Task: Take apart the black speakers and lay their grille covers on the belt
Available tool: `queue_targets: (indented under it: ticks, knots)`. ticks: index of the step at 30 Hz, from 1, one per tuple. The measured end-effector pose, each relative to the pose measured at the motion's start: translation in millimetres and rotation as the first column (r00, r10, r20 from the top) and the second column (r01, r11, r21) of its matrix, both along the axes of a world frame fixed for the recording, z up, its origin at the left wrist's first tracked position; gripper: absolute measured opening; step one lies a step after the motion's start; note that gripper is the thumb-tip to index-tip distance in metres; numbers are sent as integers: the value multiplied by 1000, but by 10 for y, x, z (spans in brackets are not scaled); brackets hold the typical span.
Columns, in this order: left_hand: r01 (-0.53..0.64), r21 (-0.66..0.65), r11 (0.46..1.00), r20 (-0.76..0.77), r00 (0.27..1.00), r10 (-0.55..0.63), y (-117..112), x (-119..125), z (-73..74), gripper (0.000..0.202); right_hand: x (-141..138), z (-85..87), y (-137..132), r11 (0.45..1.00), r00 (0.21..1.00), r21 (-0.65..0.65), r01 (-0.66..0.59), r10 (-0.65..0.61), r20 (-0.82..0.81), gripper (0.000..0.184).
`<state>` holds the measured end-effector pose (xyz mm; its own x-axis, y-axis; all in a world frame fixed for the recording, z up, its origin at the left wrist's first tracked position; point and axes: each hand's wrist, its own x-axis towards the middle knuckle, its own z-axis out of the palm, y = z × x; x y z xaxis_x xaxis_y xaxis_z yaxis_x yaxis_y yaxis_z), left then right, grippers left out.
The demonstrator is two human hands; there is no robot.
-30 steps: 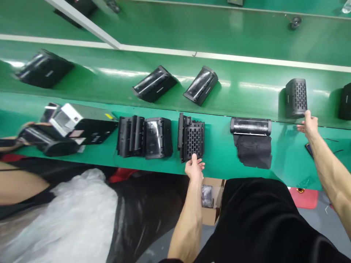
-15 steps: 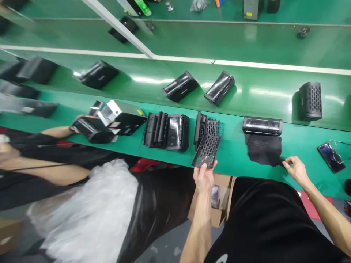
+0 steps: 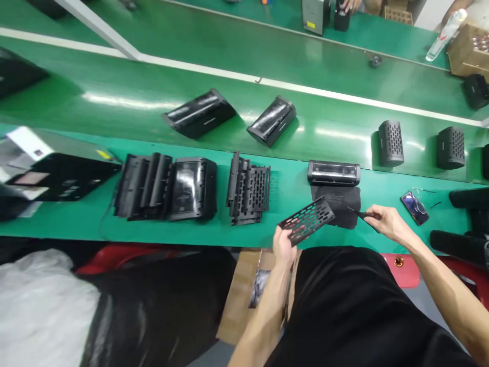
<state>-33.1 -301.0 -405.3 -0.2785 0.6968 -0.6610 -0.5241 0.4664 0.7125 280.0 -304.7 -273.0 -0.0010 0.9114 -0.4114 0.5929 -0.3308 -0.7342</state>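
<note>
My left hand (image 3: 283, 243) grips a black perforated grille panel (image 3: 306, 220) by its near end and holds it tilted above the green bench edge. My right hand (image 3: 384, 222) is closed in a pinch on the corner of a thin black fabric sheet (image 3: 336, 204) that lies on the bench. Just behind the sheet lies a black cylindrical speaker (image 3: 333, 173). A stack of grille panels (image 3: 249, 189) stands upright to the left of my left hand.
Black speaker shells (image 3: 167, 187) stand further left on the bench. Several speakers ride the green conveyor (image 3: 114, 109) behind. A phone (image 3: 413, 207) lies at the right. A cardboard box (image 3: 248, 290) sits under the bench. Another person's hands work at the far side.
My left hand has carried one grille panel from the stack toward the right. My right hand came back from the conveyor speaker to the fabric and pinched its corner. The view shifted right.
</note>
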Motion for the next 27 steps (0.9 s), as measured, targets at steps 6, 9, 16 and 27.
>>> queue_targets:
  ticks: [6,9,16,27]
  knots:
    - [216,0,976,110,971,-214,39,419,-20,40,-295,452,5,998,915,-27,-53,37,-401,38]
    - [261,37,965,151,953,-264,72,594,5,39,-351,284,89,994,844,-88,71,-107,-526,47]
    - [274,92,957,191,939,-287,219,661,132,37,-210,-476,82,953,938,18,304,-296,-180,39]
    - [500,77,862,51,862,-505,375,565,290,74,-46,-532,79,897,821,-243,370,-438,-365,42]
